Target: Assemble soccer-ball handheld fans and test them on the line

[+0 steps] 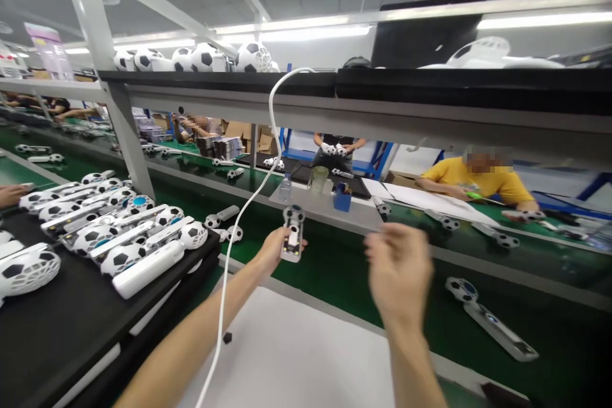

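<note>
My left hand (272, 248) is closed around a small white device (292, 242) with a dark round head and an open-looking handle, held over the green conveyor belt. To the right, my right hand (399, 268) is raised above the belt, blurred by motion, its fingers curled; whether it holds anything is hidden. Below both hands lies a white sheet (296, 350) with a small black piece (227, 336) on it. Another football-patterned device (497, 325) rests on the belt at the right.
A black tray (95, 331) at the left carries several football-patterned devices. A white cable (248, 204) hangs across the view from the shelf (229, 84). Beyond the belt are a blue box (342, 197), a bottle (285, 187) and a person in yellow (478, 182).
</note>
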A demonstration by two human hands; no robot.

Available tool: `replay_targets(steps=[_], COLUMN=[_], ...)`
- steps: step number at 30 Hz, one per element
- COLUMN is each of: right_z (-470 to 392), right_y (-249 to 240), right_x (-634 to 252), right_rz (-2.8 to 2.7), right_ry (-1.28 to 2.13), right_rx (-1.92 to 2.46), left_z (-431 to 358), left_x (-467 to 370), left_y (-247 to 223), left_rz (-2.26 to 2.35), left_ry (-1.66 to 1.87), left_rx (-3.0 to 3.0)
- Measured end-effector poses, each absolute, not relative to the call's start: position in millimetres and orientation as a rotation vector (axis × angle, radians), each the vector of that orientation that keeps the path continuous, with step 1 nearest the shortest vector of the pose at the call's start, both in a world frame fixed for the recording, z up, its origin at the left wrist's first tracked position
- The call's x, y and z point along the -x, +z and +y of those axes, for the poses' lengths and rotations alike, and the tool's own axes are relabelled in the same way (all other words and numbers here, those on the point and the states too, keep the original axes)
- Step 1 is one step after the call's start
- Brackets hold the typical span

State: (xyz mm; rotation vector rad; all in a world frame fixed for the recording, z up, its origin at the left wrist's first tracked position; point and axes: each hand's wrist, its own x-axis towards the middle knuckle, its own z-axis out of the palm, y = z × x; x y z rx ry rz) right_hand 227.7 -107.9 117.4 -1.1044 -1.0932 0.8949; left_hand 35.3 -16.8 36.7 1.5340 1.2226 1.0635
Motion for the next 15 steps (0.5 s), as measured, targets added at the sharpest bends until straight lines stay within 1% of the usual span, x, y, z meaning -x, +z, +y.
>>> replay_targets(steps=[3, 6, 8, 10, 13, 15], right_z=[-93, -84, -83, -85, -91, -95], right_y=[99, 84, 81, 82, 87, 90], right_x=[-200, -190, -198, -213, -236, -244], right_rz=[-1.064, -0.98, -0.913, -0.871, -0.852, -0.869], right_ry=[1.228, 1.379, 1.406, 1.417, 1.441, 1.472], right_rx=[1.077, 1.018, 1.009, 1.015, 1.033, 1.03], left_z=[-43, -49, -36, -15, 12, 24], left_x=[-57, -49, -23, 12, 56, 70], left_y=[55, 58, 50, 36, 9, -6], left_rz=[1.04, 1.123, 1.352, 1.706, 2.132, 2.27], left_ry=[1.115, 1.108, 1.096, 1.067, 0.881, 0.739], left_rx=[-1.647, -1.784, -1.841, -1.814, -1.718, -1.726])
